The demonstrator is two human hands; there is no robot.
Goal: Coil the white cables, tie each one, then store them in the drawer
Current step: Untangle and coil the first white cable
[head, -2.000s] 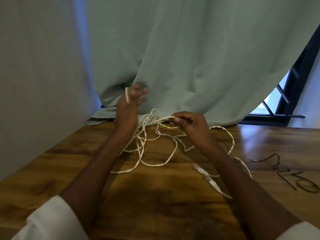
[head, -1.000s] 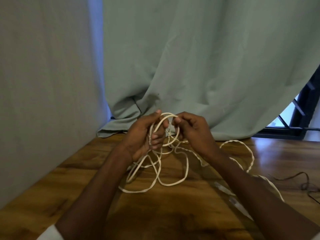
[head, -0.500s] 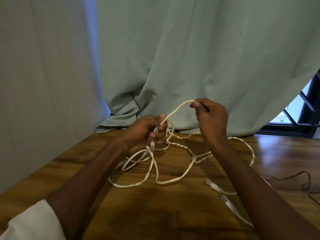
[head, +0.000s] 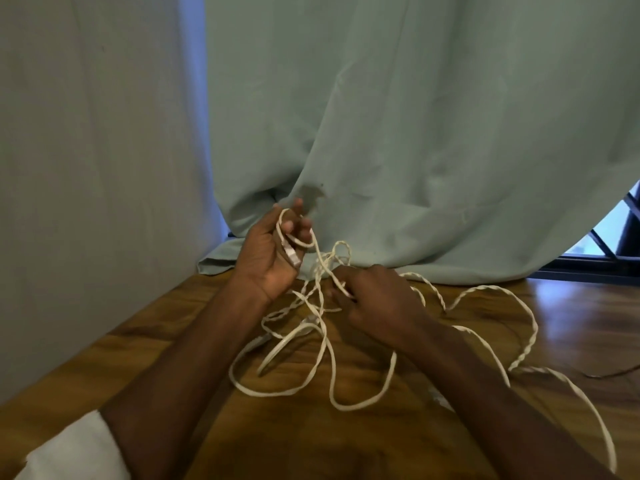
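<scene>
Hands above a wooden table (head: pixel 571 317), left hand (head: pixel 268 252) raised with fingers looped by white cable (head: pixel 325 341), right hand (head: pixel 375 299) pinching a strand, loose coils below, curtain (head: pixel 415 133) behind.

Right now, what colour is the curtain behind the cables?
Pale grey-green curtain, plain with no pattern, clearest in the head view.

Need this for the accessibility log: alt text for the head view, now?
A person's left hand holds loops of white cable while the right hand pinches a strand; the rest lies tangled on a wooden table before a pale green curtain.
</scene>
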